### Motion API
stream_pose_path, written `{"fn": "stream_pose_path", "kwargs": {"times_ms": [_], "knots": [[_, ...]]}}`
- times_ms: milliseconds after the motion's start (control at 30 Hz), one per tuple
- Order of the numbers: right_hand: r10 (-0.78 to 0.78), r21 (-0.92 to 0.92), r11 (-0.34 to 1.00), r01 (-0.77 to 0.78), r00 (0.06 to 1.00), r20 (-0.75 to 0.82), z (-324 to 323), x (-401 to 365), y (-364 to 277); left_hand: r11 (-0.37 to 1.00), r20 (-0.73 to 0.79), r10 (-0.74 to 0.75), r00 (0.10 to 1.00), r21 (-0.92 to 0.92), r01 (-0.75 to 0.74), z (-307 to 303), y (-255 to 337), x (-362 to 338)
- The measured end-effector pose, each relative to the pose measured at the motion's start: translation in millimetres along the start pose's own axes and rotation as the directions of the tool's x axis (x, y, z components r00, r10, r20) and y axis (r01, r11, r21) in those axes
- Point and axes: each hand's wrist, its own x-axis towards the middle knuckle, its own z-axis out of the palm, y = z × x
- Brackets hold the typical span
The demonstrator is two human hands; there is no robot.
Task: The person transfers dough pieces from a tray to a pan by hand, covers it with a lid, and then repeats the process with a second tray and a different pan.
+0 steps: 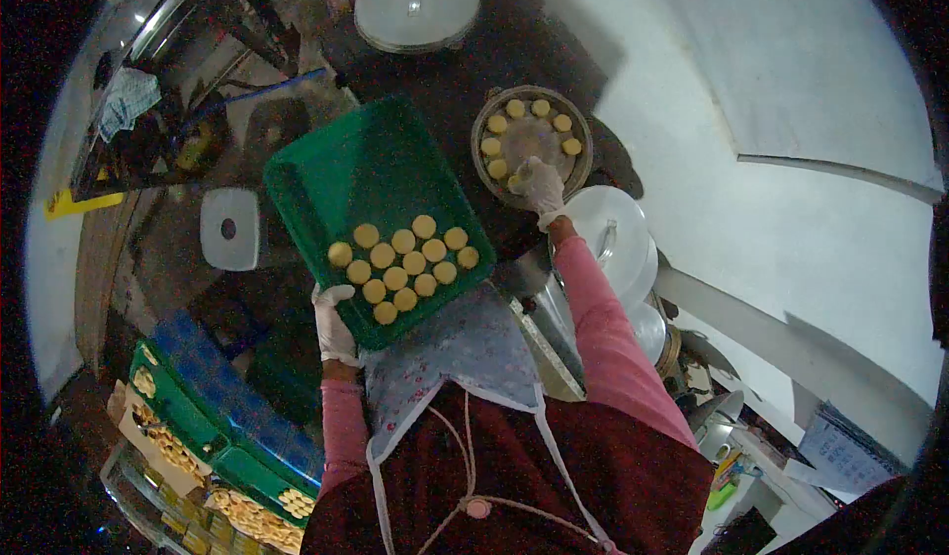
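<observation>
My left hand, in a pale glove, grips the near left edge of a green tray, its thumb over the rim. Several round, flat, pale-yellow dough pieces lie in rows in the near half of that tray. To the right, a round metal pan holds more dough pieces in a ring along its inner wall. Over the near side of the pan, my gloved right hand has its fingers closed around a dough piece, partly hidden by them.
A lidded pot stands beyond the tray. Beside my right forearm lies a large metal lid. A white stool is on the left. Filled green trays sit at lower left, and a white wall bounds the right.
</observation>
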Motion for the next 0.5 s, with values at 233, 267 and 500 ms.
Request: {"fn": "stream_pose_path", "kwargs": {"times_ms": [233, 267, 500], "knots": [[-0.134, -0.121, 0.984, 0.127, 0.99, -0.044, -7, -14, -9, 0.999, -0.034, 0.036, 0.999, 0.031, -0.035, -10, -18, 10], [-0.114, -0.128, 0.985, 0.114, 0.993, 0.004, -10, -13, -11, 1.0, -0.003, 0.027, 1.0, 0.013, -0.027, -5, -16, 6], [-0.286, -0.095, 0.958, 0.27, 0.899, -0.333, -38, -36, -52, 0.997, -0.06, 0.019, 0.998, 0.075, -0.015, -14, -24, 24]]}}
